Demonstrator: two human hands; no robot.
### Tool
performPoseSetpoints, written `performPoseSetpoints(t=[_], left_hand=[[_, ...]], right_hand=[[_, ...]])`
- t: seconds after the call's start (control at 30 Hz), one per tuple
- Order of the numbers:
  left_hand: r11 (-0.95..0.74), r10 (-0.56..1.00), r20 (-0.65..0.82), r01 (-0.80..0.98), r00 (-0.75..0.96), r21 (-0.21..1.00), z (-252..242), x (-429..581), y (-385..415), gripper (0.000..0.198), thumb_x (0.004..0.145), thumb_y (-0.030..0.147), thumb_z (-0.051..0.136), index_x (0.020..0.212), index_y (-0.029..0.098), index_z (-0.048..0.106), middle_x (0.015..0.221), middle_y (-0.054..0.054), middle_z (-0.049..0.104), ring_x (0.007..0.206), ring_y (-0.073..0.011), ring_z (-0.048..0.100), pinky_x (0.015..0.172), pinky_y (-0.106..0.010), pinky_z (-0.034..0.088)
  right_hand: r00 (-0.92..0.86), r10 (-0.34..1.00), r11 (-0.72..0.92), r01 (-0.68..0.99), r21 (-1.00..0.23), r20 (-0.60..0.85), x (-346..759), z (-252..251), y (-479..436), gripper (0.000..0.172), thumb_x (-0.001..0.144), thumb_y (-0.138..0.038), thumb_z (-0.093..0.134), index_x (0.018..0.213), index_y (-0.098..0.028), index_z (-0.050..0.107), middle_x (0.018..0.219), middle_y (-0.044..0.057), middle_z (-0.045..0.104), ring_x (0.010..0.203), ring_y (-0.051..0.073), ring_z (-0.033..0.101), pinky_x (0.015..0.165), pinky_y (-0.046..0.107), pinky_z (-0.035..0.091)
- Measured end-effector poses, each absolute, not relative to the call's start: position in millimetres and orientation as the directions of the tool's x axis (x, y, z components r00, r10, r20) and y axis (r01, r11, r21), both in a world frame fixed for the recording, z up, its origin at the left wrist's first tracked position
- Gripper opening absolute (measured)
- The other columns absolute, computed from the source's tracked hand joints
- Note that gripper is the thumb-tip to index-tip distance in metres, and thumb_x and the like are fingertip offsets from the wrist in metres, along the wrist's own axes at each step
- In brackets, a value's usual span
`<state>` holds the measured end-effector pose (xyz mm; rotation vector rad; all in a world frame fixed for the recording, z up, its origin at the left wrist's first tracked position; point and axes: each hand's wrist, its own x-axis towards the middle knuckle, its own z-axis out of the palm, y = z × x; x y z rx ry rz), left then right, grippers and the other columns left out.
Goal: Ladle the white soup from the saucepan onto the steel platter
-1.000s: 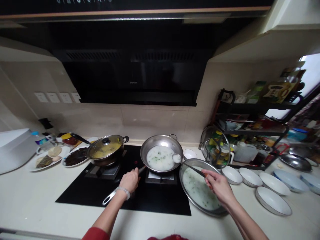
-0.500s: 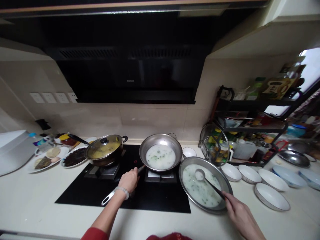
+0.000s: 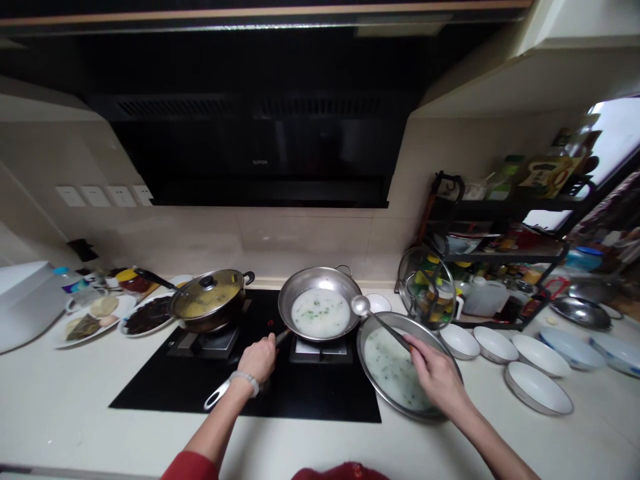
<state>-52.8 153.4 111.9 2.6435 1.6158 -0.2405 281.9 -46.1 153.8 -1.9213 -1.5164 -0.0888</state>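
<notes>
My left hand (image 3: 258, 359) is closed round the handle of a steel pan (image 3: 320, 288) on the right burner. White porridge with green flecks fills the pan. My right hand (image 3: 437, 375) grips a metal ladle (image 3: 361, 306) by its handle. The ladle's bowl hangs between the pan and a wide steel basin (image 3: 369, 327) on the counter to the right. That basin also holds white porridge, and my right hand is above it.
A lidded pot (image 3: 207, 300) sits on the left burner of the black hob (image 3: 150, 387). Plates of food (image 3: 90, 323) lie at the left. A glass lid (image 3: 426, 290) leans against a black rack. Several white bowls (image 3: 537, 393) line the counter at the right.
The ladle went from the pan into the basin and emptied there. It has now swung back up to the gap between basin and pan. My left hand stayed on the pan handle.
</notes>
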Motion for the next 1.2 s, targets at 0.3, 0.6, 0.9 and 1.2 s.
performPoseSetpoints(t=[0.3,0.6,0.9,1.2], left_hand=[[-0.479,0.873,-0.120,0.877,0.472,-0.040,108.1,-54.4,154.2,0.037,0.092,0.026,0.032,0.120,0.009,0.047,0.105,-0.019,0.064,0.094,-0.0274,0.066,0.076,-0.038,0.050],[-0.483,0.873,-0.097,0.874,0.477,-0.047,107.4,-54.0,153.4,0.037,0.091,0.028,0.035,0.119,0.008,0.048,0.102,-0.019,0.065,0.090,-0.0284,0.067,0.074,-0.039,0.052],[-0.484,0.873,-0.098,0.874,0.478,-0.044,108.9,-54.1,153.3,0.036,0.091,0.027,0.037,0.120,0.009,0.049,0.103,-0.019,0.065,0.090,-0.0283,0.067,0.073,-0.036,0.051],[-0.483,0.873,-0.102,0.875,0.478,-0.037,105.6,-55.0,155.1,0.039,0.090,0.027,0.036,0.123,0.009,0.046,0.104,-0.019,0.064,0.091,-0.0279,0.066,0.073,-0.036,0.050]], right_hand=[[0.145,0.956,-0.001,0.871,-0.492,0.256,223.3,149.2,49.5,0.042,0.086,-0.014,0.033,0.113,-0.009,0.065,0.106,0.016,0.071,0.098,0.023,0.066,0.089,0.033,0.047],[0.248,0.957,-0.101,0.768,-0.632,0.148,215.1,127.6,76.0,0.036,0.082,-0.013,0.040,0.103,-0.012,0.070,0.095,0.013,0.072,0.093,0.022,0.066,0.087,0.031,0.044],[0.419,0.907,-0.204,0.530,-0.823,0.045,231.6,116.4,79.9,0.037,0.077,-0.019,0.038,0.093,-0.010,0.070,0.057,0.003,0.063,0.051,0.015,0.057,0.051,0.024,0.044],[0.434,0.900,-0.220,0.526,-0.822,0.037,241.8,116.7,76.6,0.040,0.077,-0.018,0.036,0.097,-0.006,0.068,0.058,0.005,0.065,0.051,0.015,0.058,0.052,0.025,0.044]])
